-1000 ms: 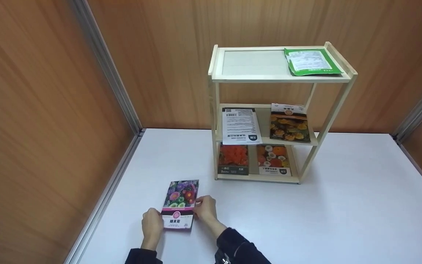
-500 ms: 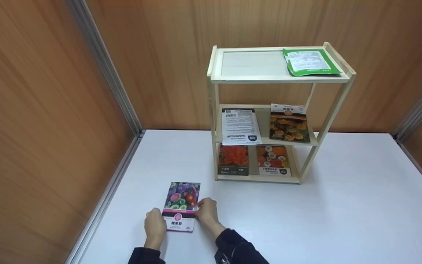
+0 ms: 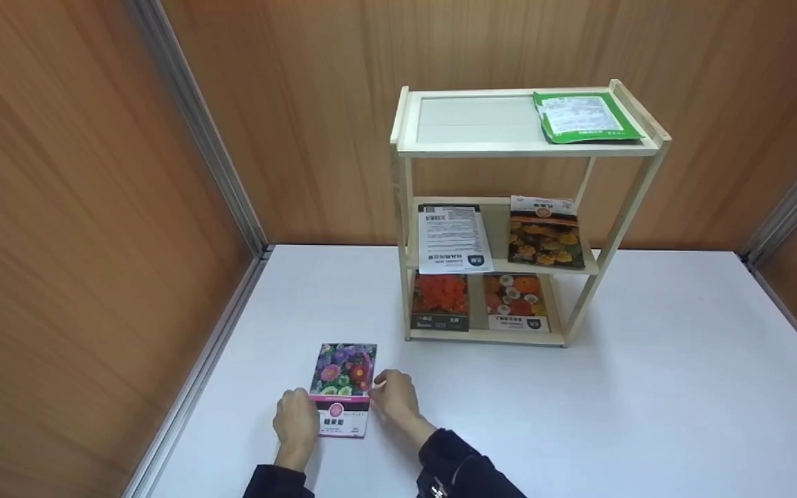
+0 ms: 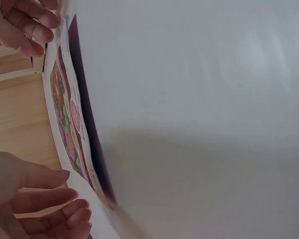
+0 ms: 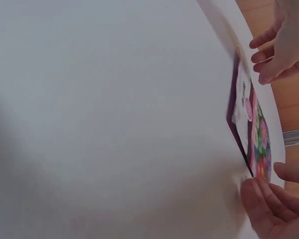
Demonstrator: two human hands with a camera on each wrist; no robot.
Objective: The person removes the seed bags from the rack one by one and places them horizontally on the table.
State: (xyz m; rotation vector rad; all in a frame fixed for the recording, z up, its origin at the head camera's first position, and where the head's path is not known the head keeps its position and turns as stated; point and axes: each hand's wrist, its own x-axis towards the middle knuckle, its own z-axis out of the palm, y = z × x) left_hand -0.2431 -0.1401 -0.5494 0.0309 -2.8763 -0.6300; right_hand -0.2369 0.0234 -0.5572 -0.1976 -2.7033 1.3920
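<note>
A flower seed packet (image 3: 342,387), with a colourful flower picture and a white lower part, lies on the white table, picture side up. At its left edge is my left hand (image 3: 296,418). In the left wrist view that hand's thumb and loosely bent fingers (image 4: 79,219) stand apart, with no pinch on the packet. My right hand (image 3: 394,398) is at the right edge of the packet. Its fingers (image 5: 259,204) meet or nearly meet that edge, while the thumb stays separate in the right wrist view.
Behind and to the right stands a pale wooden three-tier shelf (image 3: 492,339). A green packet (image 3: 585,117) lies on top. The middle tier bears a text-side-up packet (image 3: 454,238) and a yellow-flower packet (image 3: 546,235). Red-flower (image 3: 441,301) and orange-and-white-flower packets (image 3: 517,302) lie below.
The seed packet has come slightly toward me and settled flatter on the table. My left hand has shifted a little to the right. Both hands have loosened at its edges.
</note>
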